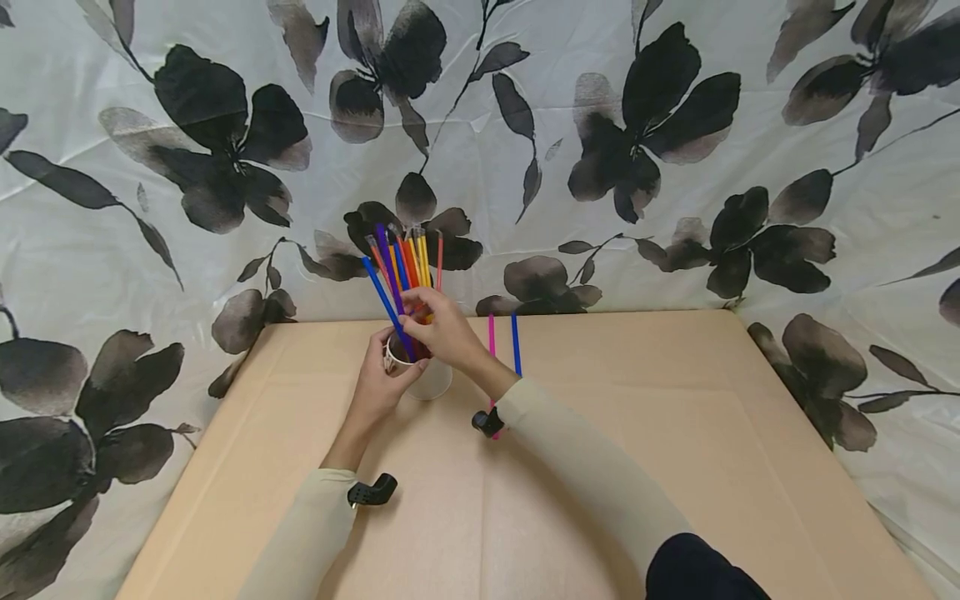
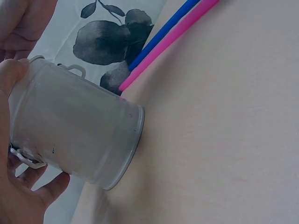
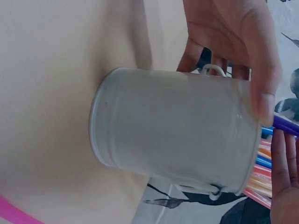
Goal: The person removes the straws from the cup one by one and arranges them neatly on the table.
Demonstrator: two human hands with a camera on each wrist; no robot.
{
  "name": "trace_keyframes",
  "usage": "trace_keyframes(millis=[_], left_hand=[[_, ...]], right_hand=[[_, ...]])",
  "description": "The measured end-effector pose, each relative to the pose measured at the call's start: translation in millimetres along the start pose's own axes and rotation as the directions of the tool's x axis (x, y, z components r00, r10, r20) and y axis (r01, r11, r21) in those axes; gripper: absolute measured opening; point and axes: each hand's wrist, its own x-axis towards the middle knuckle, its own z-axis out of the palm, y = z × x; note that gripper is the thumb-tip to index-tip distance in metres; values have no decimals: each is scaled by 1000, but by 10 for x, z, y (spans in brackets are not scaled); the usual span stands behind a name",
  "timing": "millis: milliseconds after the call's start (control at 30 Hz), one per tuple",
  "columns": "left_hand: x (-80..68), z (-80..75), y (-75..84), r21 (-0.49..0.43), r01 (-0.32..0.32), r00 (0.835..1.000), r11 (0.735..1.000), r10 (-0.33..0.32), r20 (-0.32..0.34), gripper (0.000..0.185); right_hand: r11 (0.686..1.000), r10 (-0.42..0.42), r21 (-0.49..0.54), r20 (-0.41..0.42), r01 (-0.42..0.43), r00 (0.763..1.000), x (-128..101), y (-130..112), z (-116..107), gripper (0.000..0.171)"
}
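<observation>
A small white pail [image 2: 79, 126] with looped side handles stands near the far edge of the table. My left hand [image 1: 375, 383] grips it around its side, and the thumb lies by the rim in the right wrist view. Several thin coloured sticks [image 1: 416, 258], among them red, orange and yellow ones, rise out of the pail. At the mouth, my right hand [image 1: 450, 333] pinches a purple stick [image 3: 286, 125] between fingertips and thumb. Beside it a blue stick [image 1: 381, 287] leans to the left. The sticks' lower ends are hidden in the pail.
Right of the pail, a pink stick [image 1: 492, 337] and another blue stick [image 1: 517, 343] lie side by side on the light wooden-coloured table [image 1: 637, 400]. Behind the table hangs a white cloth [image 1: 525, 208] with dark flowers.
</observation>
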Motion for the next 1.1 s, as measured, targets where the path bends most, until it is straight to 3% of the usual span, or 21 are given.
trace_keyframes(millis=[333, 733, 967, 1100], left_hand=[[-10, -19, 21, 0, 62, 998, 998, -62, 12, 79], [3, 8, 34, 8, 50, 999, 999, -50, 6, 79], [116, 66, -379, 25, 25, 999, 999, -24, -40, 78], [139, 91, -391, 26, 22, 999, 999, -21, -48, 78]], right_hand=[[1000, -17, 12, -37, 18, 999, 56, -95, -187, 36], [993, -97, 65, -100, 104, 990, 80, -215, -418, 35], [984, -124, 107, -140, 139, 982, 106, -179, -575, 33], [983, -106, 133, -131, 123, 986, 107, -152, -682, 33]])
